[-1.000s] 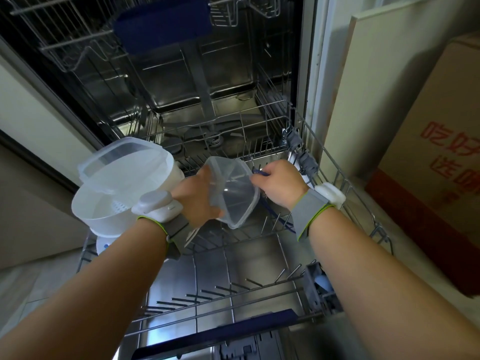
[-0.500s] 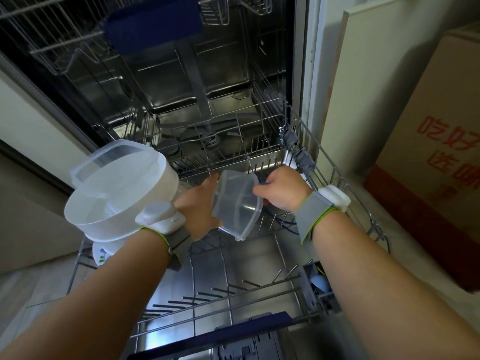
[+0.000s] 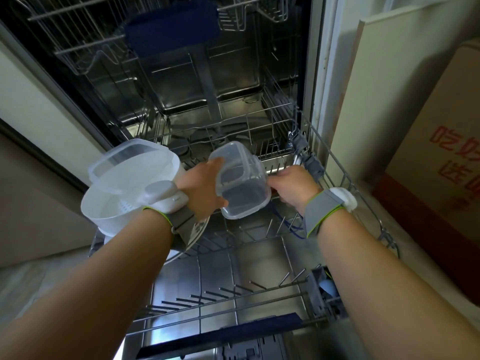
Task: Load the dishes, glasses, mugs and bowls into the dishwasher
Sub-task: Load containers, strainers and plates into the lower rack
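Note:
A clear plastic container (image 3: 242, 185) hangs tilted above the pulled-out lower rack (image 3: 346, 179) of the open dishwasher, its opening facing me. My left hand (image 3: 200, 189) grips its left rim. My right hand (image 3: 293, 188) holds its right edge with curled fingers. At the rack's left side stands a white bowl (image 3: 111, 214), and a second clear container (image 3: 130, 167) sits in its top. A plate (image 3: 197, 229) stands on edge under my left wrist.
The upper rack (image 3: 104, 45) is above at the back. A grey cutlery basket (image 3: 324, 289) sits at the rack's front right. Blue wire (image 3: 288, 227) lies under my right wrist. A cardboard box (image 3: 441, 152) and a pale board (image 3: 376, 87) stand to the right.
Both hands have turned the clear container and lifted it slightly toward the back of the rack. The white bowl has stayed in place.

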`<state>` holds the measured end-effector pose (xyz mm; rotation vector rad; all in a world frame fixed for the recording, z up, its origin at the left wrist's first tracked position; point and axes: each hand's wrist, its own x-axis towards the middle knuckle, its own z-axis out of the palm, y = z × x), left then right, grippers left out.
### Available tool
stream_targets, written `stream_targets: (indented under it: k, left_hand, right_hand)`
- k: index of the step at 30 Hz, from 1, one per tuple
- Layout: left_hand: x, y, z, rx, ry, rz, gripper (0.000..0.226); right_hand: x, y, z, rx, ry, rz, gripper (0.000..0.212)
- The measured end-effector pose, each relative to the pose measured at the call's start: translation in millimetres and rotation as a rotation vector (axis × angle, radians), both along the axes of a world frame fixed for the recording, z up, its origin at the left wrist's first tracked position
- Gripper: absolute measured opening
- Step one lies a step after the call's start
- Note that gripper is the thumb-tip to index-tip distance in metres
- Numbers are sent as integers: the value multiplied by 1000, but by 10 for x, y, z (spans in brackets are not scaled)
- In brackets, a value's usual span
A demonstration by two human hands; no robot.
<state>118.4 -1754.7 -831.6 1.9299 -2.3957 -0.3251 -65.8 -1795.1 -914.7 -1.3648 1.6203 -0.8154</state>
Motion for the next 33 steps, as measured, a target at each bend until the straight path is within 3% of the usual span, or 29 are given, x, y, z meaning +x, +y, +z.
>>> stream_targets:
  k: [24, 29, 33]
  left_hand:
    - [-68, 6, -292, 80, -10, -2, 72]
    - [-121, -32, -369, 122, -14, 5, 54]
    - [-150, -39, -478, 162, -26, 19, 48]
  right_hand:
    - [-96, 68, -42, 71, 319, 42, 42]
    - [-92, 9, -78, 125, 400, 45, 42]
    - [-111, -1, -87, -6, 364, -87, 38]
